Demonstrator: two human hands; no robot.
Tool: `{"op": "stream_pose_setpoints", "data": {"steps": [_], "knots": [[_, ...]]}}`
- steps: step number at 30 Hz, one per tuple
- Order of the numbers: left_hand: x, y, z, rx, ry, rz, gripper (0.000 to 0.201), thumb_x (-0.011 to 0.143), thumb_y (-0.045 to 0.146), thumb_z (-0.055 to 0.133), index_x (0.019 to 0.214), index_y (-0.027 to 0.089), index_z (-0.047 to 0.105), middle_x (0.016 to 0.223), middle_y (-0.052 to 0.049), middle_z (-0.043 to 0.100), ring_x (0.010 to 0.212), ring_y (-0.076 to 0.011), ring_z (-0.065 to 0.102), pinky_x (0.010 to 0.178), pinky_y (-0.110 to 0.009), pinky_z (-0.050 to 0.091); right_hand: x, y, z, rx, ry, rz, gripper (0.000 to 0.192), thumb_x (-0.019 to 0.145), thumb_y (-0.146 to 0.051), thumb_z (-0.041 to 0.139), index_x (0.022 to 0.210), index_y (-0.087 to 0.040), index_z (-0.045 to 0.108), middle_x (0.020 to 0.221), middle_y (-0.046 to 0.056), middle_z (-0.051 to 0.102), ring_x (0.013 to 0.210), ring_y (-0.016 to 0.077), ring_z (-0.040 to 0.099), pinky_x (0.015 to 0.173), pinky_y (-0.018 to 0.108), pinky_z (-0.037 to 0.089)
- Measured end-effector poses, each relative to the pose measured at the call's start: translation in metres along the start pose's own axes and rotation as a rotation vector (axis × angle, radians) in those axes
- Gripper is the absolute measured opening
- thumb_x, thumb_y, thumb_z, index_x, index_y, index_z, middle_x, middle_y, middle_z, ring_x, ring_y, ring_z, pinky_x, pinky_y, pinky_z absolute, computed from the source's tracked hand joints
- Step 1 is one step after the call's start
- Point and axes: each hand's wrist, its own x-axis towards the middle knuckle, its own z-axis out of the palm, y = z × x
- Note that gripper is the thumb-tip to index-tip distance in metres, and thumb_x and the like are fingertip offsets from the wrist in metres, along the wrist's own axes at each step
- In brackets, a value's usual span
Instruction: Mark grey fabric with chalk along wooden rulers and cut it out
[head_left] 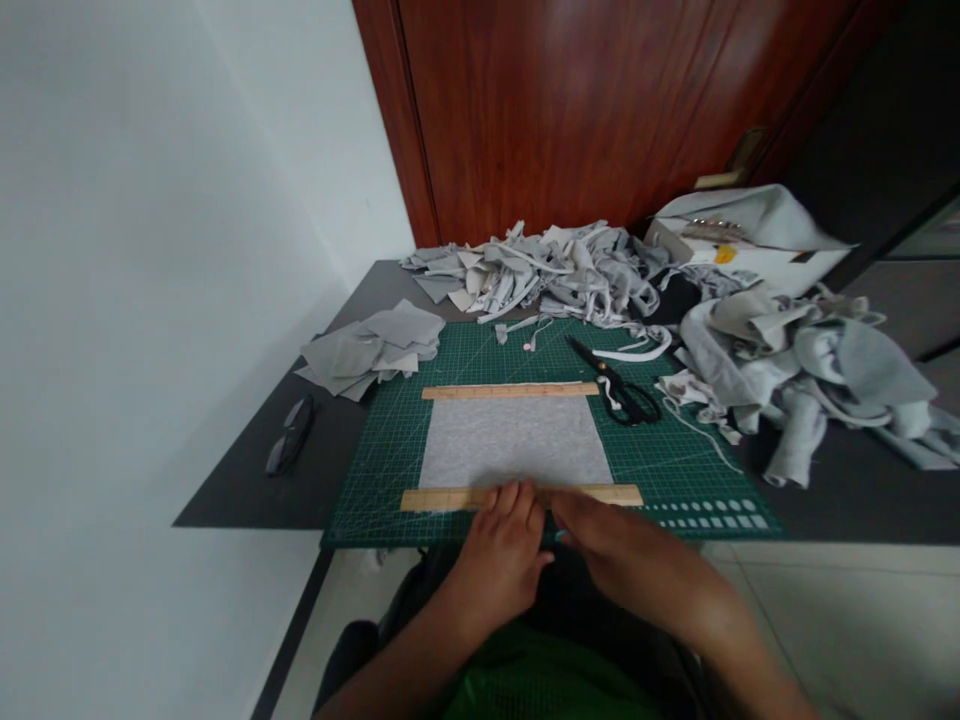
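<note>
One left hand, fingers laid flat on the near ruler, blurred right hand beside it, grip I cannot tell from afar, grey cloth flat on the green mat, far ruler along its far edge, heaped scraps behind.

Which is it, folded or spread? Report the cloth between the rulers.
Spread flat: the gray cloth lies smooth on the green mat between wooden rulers. Any layer underneath: cannot tell.

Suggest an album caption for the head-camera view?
Left hand on the nearer wooden ruler, right hand close by; gray fabric lies flat on a green cutting mat beside black scissors.
</note>
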Motion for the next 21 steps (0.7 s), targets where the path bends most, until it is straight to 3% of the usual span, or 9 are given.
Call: {"op": "stream_pose_setpoints", "data": {"steps": [2, 5, 7, 10, 14, 21], "knots": [[0.008, -0.01, -0.018, -0.142, -0.072, 0.004, 0.048, 0.091, 0.026, 0.071, 0.135, 0.012, 0.058, 0.145, -0.017, 0.058, 0.137, -0.0328, 0.051, 0.116, -0.05, 0.045, 0.001, -0.01, 0.001, -0.034, -0.013, 0.001, 0.075, 0.075, 0.009, 0.043, 0.142, -0.017, 0.063, 0.142, 0.013, 0.069, 0.134, 0.0227, 0.064, 0.113, 0.04, 0.052], [0.025, -0.024, -0.036, -0.387, -0.131, 0.009, 0.017, 0.094, 0.008, 0.055, 0.101, 0.017, 0.066, 0.113, -0.007, 0.067, 0.114, -0.022, 0.06, 0.105, -0.039, 0.051, 0.008, -0.024, 0.008, -0.186, -0.065, 0.071, 0.069, 0.073, 0.009, 0.047, 0.136, -0.011, 0.067, 0.143, 0.02, 0.067, 0.134, 0.0294, 0.064, 0.113, 0.045, 0.052], [0.035, -0.032, -0.039, -0.497, -0.118, -0.002, 0.024, 0.093, 0.002, 0.048, 0.087, 0.018, 0.065, 0.1, -0.004, 0.065, 0.105, -0.019, 0.06, 0.098, -0.035, 0.051, 0.013, -0.03, 0.017, -0.29, -0.122, 0.138, 0.06, 0.073, 0.009, 0.051, 0.129, -0.006, 0.07, 0.143, 0.026, 0.065, 0.134, 0.0354, 0.064, 0.113, 0.05, 0.051], [0.044, -0.042, -0.034, -0.586, -0.149, 0.008, 0.028, 0.086, -0.003, 0.048, 0.081, 0.018, 0.065, 0.097, -0.004, 0.065, 0.101, -0.0178, 0.06, 0.093, -0.032, 0.051, 0.019, -0.036, 0.03, -0.367, -0.111, 0.185, 0.055, 0.076, 0.006, 0.059, 0.129, -0.004, 0.069, 0.145, 0.031, 0.061, 0.138, 0.0396, 0.059, 0.116, 0.053, 0.048], [0.047, -0.048, -0.033, -0.63, -0.184, 0.052, 0.027, 0.082, -0.004, 0.05, 0.078, 0.017, 0.065, 0.098, -0.005, 0.065, 0.101, -0.0181, 0.06, 0.093, -0.032, 0.05, 0.025, -0.042, 0.039, -0.376, -0.112, 0.135, 0.053, 0.08, -0.001, 0.067, 0.132, -0.004, 0.067, 0.147, 0.031, 0.059, 0.139, 0.0407, 0.057, 0.118, 0.054, 0.046], [0.047, -0.047, -0.046, -0.575, -0.26, 0.131, 0.037, 0.077, -0.007, 0.047, 0.089, 0.019, 0.071, 0.099, -0.004, 0.068, 0.104, -0.0197, 0.061, 0.101, -0.037, 0.047, 0.032, -0.043, 0.033, -0.318, -0.144, 0.132, 0.042, 0.086, 0.0, 0.064, 0.128, 0.0, 0.069, 0.142, 0.036, 0.06, 0.136, 0.0406, 0.06, 0.115, 0.051, 0.05]]}}
